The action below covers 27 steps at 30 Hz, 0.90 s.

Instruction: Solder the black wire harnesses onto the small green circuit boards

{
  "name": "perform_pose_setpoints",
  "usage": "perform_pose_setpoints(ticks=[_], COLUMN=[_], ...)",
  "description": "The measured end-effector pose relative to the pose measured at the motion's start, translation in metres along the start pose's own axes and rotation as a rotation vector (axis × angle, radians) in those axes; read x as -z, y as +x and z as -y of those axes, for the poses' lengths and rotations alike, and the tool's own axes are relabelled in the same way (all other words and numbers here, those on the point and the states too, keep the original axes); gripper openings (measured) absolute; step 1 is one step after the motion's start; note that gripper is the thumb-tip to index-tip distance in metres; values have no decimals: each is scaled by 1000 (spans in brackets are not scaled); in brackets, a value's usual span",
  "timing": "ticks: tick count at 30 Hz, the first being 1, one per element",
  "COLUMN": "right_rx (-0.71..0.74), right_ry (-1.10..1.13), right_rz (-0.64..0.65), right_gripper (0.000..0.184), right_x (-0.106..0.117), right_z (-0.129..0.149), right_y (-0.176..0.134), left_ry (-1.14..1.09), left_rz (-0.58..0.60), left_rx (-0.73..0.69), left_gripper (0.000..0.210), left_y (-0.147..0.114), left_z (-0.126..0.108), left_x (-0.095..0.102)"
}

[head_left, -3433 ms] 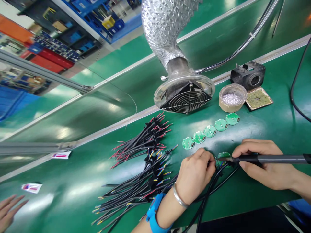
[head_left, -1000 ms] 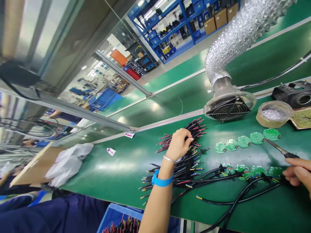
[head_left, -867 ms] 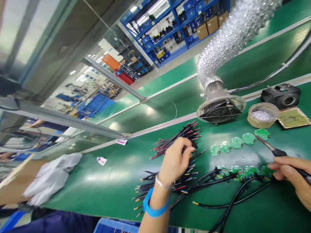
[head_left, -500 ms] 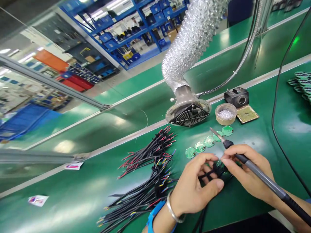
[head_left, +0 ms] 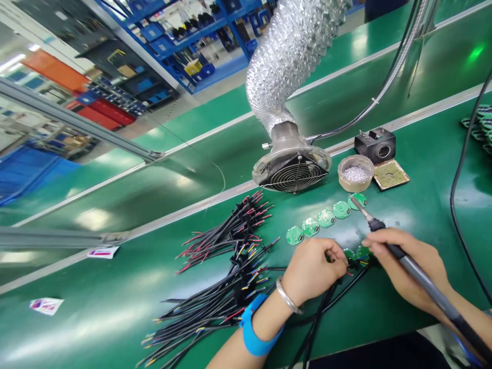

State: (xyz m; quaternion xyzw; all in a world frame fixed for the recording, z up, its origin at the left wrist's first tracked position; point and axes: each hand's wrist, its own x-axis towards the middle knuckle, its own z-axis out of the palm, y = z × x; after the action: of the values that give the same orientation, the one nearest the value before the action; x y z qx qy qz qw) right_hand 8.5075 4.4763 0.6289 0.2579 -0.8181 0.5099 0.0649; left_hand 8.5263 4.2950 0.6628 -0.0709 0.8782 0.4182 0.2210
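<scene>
Clamping in fingers of right hand [head_left: 426, 259] a slim grey-black soldering iron [head_left: 418, 279], slanted, with pointed metal tip near the round green boards [head_left: 326, 219]. Pinching together fingers of left hand [head_left: 313, 269] beside a red wire [head_left: 349, 273]; cannot tell on what.

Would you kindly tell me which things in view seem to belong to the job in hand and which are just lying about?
Likely in the job:
soldering iron, gripped by the right hand
green circuit boards, some near the left hand
black cables, piled
cup of silvery bits
yellowish pad

Probably just lying about:
printed slips, far left
yellow bin, in the background
</scene>
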Motion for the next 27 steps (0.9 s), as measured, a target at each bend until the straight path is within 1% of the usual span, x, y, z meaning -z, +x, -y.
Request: perform_pose_setpoints(ticks=[3,5,8,11,14,16,18,21,24,27], right_rx=[-53,-53,-68,-131,-215,-236,-225,-169,-85,-8], right_ry=[-16,-7,-8,24,105,150,170,154,132,174], right_rz=[31,91,169,211,218,223,227,204,146,156], right_gripper=[27,32,28,21,16,17,19,20,19,20], right_x=[15,24,36,44,44,39,33,27,30,36], right_z=[-9,-13,-22,-33,-41,-42,-40,-35,-33,-33], right_y=[2,2,3,5,4,3,1,-3,-5,-5], left_ry=[247,306,270,251,265,270,299,335,312,324], left_rz=[-56,-71,-33,26,85,118,105,50,76,107], left_rx=[-65,-92,-83,-60,-50,-44,-39,-29,-25,-21], left_gripper=[13,14,16,16,16,15,15,15,13,13], left_y=[3,5,10,16,19,16,12,7,7,11], left_z=[-2,-2,-1,-1,-4,-6,-6,-5,-4,-5], left_x=[-6,-7,-6,-3,-2,-4,-6,-9,-9,-6])
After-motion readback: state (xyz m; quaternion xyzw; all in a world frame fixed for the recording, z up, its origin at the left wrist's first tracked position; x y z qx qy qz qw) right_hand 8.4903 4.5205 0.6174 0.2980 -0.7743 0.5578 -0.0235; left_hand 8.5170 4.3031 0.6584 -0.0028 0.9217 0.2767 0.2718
